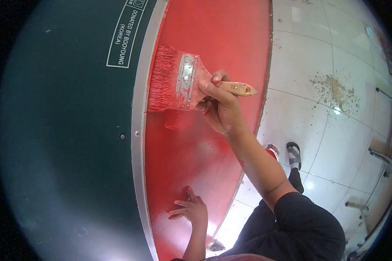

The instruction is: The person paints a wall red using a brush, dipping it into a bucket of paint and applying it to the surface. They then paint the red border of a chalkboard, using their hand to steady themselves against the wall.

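1. The metal strip (139, 117) divides the dark green board (65, 130) on one side from the red panel (191, 152) on the other.
2. The wide paintbrush (188, 82) lies over the red panel, square to the metal strip. Its red-coated bristles (163, 80) reach the edge of the metal strip; whether they touch it, I cannot tell. The wooden handle (239, 88) points away from it.
3. The right hand (220, 102) is closed around the paintbrush where the handle broadens, and its fingers carry red smears.
4. The left hand (191, 210) holds nothing. Its fingers are spread, with reddened tips, over the red panel on the near-body stretch beside the metal strip. Whether they press on the surface is not clear.
5. The step in hand looks like brushing red paint along the border at the metal strip; the red there is uneven, with glossier and duller patches.
6. A further stroke would seem to call for running the bristles parallel to the metal strip, with light pressure, keeping red off the green board.
7. Well apart from the metal strip, past the red panel, a red-marked container (272, 149) shows partly behind the forearm on the tiled floor (300, 56).
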A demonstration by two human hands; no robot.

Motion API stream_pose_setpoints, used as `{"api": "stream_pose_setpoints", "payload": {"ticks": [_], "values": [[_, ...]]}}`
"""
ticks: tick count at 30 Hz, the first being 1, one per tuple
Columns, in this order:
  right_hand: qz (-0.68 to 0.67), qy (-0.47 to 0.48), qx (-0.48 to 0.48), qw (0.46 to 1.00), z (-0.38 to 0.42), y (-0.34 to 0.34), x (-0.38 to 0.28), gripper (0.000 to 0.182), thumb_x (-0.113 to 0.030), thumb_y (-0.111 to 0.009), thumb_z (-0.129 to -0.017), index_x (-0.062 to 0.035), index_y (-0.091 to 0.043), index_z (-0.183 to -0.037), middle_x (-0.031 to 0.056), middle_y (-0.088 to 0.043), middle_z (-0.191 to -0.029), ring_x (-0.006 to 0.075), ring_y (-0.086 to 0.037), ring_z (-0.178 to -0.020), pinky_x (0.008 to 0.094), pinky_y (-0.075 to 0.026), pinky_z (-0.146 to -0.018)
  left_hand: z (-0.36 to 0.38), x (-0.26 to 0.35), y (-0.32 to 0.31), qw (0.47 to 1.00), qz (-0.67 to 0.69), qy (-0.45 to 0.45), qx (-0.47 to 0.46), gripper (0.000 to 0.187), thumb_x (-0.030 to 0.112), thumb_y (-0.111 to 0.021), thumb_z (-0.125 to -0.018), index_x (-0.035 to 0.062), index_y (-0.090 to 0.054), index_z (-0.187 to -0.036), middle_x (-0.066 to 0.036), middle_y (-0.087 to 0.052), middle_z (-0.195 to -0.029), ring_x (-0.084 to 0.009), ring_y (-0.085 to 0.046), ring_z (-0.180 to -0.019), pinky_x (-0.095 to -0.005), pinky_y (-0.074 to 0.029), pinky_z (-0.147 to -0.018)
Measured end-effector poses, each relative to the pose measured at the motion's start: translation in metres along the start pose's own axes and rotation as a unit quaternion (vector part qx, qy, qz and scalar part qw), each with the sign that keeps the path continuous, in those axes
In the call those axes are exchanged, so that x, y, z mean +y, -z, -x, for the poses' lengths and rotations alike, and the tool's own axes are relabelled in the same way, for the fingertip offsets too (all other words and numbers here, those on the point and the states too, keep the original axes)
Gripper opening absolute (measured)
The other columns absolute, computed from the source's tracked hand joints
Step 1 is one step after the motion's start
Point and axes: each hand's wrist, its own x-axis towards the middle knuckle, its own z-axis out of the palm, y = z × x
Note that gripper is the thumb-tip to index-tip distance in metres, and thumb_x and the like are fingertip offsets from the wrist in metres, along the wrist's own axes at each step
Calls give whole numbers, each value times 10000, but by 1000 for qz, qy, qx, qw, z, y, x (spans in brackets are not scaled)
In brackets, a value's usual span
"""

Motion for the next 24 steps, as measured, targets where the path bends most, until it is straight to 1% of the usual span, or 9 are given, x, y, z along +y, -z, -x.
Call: {"api": "stream_pose_setpoints", "payload": {"ticks": [3,6,8,11,13,15,18,21,24], "values": [[33,10,34,999,5,13,1,226,-3,-638,-857,-142,-468,-908,93,-613,-925,222,-683,-771,347,-628,-597,-3,1,0,1000,8,2,-1,1160,440,-740,-734,316,122,-1499,-429,323,-1373,-814,187,-1105,-910,-20,-708],[85,24,71,994,29,68,1,251,3,-662,-829,-146,-468,-887,80,-608,-895,217,-674,-746,338,-601,-578,0,0,-4,1000,28,4,4,1194,425,-753,-724,323,160,-1488,-428,328,-1370,-817,190,-1095,-910,-10,-704],[135,22,176,975,61,95,-14,253,2,-670,-820,-144,-470,-872,69,-604,-868,218,-675,-756,324,-574,-550,0,-1,-5,999,34,6,4,1209,419,-756,-722,325,180,-1481,-428,331,-1368,-820,188,-1092,-909,-4,-702],[149,60,237,958,83,83,-26,242,6,-661,-823,-135,-471,-874,64,-603,-843,209,-674,-728,326,-573,-538,-2,1,-3,999,46,4,2,1224,415,-754,-725,323,212,-1470,-432,327,-1367,-822,181,-1090,-909,-4,-703],[143,52,207,967,79,65,-29,241,18,-646,-829,-129,-467,-893,61,-600,-849,197,-674,-744,335,-596,-556,-3,0,0,999,37,0,14,1219,417,-752,-728,322,208,-1472,-438,323,-1365,-818,189,-1092,-908,-3,-704],[101,96,119,983,55,31,-21,240,27,-639,-829,-126,-467,-897,59,-593,-848,189,-670,-750,337,-612,-575,-2,0,-1,999,34,1,6,1214,419,-751,-730,325,204,-1473,-437,320,-1366,-816,196,-1092,-909,-5,-704],[58,87,92,990,21,7,-18,243,34,-637,-826,-125,-467,-898,62,-591,-850,190,-670,-763,341,-618,-586,0,-1,-4,1000,30,6,4,1207,424,-753,-729,329,190,-1478,-433,320,-1369,-812,207,-1091,-909,-12,-703],[99,77,110,986,6,13,-16,245,26,-645,-823,-125,-470,-903,68,-592,-852,194,-669,-763,348,-619,-602,-1,-2,-3,999,33,3,7,1209,424,-759,-724,332,178,-1482,-425,328,-1371,-807,217,-1094,-910,-15,-704],[136,58,172,974,26,79,-20,201,-1,-621,-864,-151,-490,-884,69,-640,-913,181,-680,-791,313,-595,-580,0,-1,-6,999,36,2,9,1219,421,-767,-715,338,177,-1481,-416,340,-1371,-800,225,-1099,-910,-13,-706]]}}
